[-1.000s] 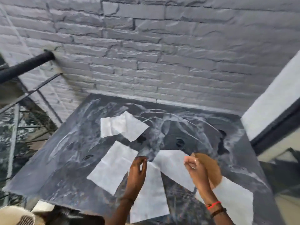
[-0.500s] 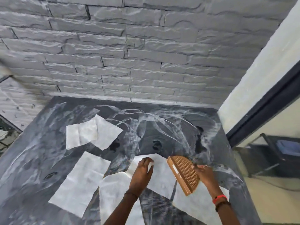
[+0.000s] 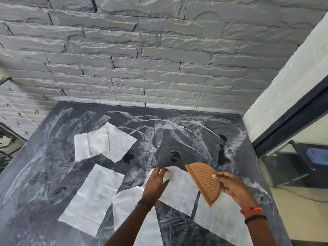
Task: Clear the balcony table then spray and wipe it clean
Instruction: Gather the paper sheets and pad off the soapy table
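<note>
The dark balcony table (image 3: 44, 166) is streaked with white smears and carries several white paper sheets. My right hand (image 3: 232, 187) grips a brown half-round woven mat (image 3: 204, 181), tilted up on edge above the table's right part. My left hand (image 3: 156, 183) rests with spread fingers on the middle paper sheet (image 3: 179, 194). Another sheet (image 3: 95, 196) lies to the left, a folded pair of sheets (image 3: 104, 144) lies farther back, and one sheet (image 3: 220, 222) lies under my right forearm.
A grey stone-brick wall (image 3: 159, 59) backs the table. A white pillar (image 3: 287, 71) and a dark-framed glass door (image 3: 301, 157) stand at the right. Railing and greenery show at the far left edge.
The view has swung right and nearer to the table. My right hand has turned the brown mat up on edge. My left hand has come down from pinching the sheet's corner onto the sheet.
</note>
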`<state>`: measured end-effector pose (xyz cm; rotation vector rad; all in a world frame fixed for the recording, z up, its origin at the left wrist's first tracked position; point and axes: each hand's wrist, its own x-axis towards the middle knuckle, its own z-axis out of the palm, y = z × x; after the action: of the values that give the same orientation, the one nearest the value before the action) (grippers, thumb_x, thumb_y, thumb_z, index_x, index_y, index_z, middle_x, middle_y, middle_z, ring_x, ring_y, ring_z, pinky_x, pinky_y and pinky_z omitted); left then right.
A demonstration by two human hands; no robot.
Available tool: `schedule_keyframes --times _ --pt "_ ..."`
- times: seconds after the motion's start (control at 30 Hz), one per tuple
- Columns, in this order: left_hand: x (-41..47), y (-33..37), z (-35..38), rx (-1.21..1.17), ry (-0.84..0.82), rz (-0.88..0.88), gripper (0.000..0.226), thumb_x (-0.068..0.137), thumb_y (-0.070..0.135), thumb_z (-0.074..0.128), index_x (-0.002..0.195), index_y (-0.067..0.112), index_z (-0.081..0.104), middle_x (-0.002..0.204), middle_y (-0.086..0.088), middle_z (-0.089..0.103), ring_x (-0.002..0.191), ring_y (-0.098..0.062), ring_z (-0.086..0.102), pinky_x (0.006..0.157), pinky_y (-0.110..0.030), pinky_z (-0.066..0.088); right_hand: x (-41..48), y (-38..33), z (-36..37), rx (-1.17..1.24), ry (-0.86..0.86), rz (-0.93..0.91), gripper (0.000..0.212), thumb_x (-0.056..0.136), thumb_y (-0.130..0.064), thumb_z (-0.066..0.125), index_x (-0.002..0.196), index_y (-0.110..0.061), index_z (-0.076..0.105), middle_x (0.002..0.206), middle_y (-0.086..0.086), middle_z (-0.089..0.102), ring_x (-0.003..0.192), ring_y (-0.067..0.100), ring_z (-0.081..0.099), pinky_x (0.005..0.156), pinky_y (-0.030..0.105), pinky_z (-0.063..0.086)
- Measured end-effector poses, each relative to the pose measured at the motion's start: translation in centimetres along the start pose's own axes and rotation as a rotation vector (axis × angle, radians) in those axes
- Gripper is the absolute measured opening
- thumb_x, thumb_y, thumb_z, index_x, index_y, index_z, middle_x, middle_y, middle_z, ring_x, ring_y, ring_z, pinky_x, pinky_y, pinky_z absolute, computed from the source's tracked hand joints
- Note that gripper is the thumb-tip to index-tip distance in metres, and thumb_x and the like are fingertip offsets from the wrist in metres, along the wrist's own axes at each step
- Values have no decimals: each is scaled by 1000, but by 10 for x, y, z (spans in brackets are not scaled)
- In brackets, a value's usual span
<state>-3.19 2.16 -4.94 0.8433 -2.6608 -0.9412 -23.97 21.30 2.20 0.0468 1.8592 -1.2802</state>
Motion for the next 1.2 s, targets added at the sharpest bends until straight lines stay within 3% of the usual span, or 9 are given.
schedule_keyframes --times 0.17,0.37,0.5,0.63,0.73,0.83,1.0,1.07,1.2 --pt "11 -11 -3 6 -15 13 39 96 27 57 132 13 52 141 -5 45 127 -22 46 104 -27 39 2 -41 22 -16 53 -165 8 83 -4 70 90 -5 65 86 9 72 77 20 69 54 24 58" --pt "23 -29 -12 -11 -8 15 42 98 32 52 135 12 50 142 -6 45 131 -21 45 105 -29 40 43 -66 72 -469 355 -439 9 82 -6 70 89 -4 67 90 12 70 85 25 64 77 38 54" --pt "29 -40 -26 -51 59 11 33 97 25 55 126 9 58 133 -7 52 122 -23 52 101 -28 42 60 -68 90 -683 419 -488 6 84 -12 67 86 -7 66 88 11 72 86 30 65 72 40 53" --pt "36 -68 -49 4 116 27 33 102 26 43 130 13 55 134 -3 50 124 -20 47 105 -24 35 68 -71 102 -778 456 -507 5 85 -14 66 84 -9 66 85 10 72 82 31 66 63 32 47" --pt "43 -91 -74 32 186 10 28 99 16 48 122 10 61 126 -7 55 117 -21 50 100 -29 39 72 -71 104 -815 469 -486 6 85 -15 67 84 -10 65 84 10 71 80 29 66 59 26 40" --pt "51 -110 -102 83 297 -21 20 94 9 51 103 1 67 108 -15 62 100 -26 53 86 -33 42 74 -73 104 -787 480 -440 10 86 -18 67 88 -8 65 91 14 71 88 32 65 63 27 38" --pt "57 -150 -137 35 370 -221 18 92 1 56 108 1 65 109 -19 59 98 -38 55 89 -43 45 62 -82 120 -955 647 -505 35 89 -32 62 110 -4 60 116 20 58 112 38 51 87 44 46" --pt "56 -163 -146 53 359 -256 20 89 -2 59 109 -1 65 109 -20 59 98 -40 56 86 -44 46 60 -85 143 -963 630 -623 33 91 -30 59 108 -2 62 113 20 59 110 38 52 88 42 45" --pt "54 -182 -156 94 289 -303 26 83 2 70 108 -4 65 107 -24 58 95 -43 57 85 -49 48 57 -85 206 -883 395 -739 24 91 -23 61 101 -3 68 102 16 65 101 33 58 83 38 47"
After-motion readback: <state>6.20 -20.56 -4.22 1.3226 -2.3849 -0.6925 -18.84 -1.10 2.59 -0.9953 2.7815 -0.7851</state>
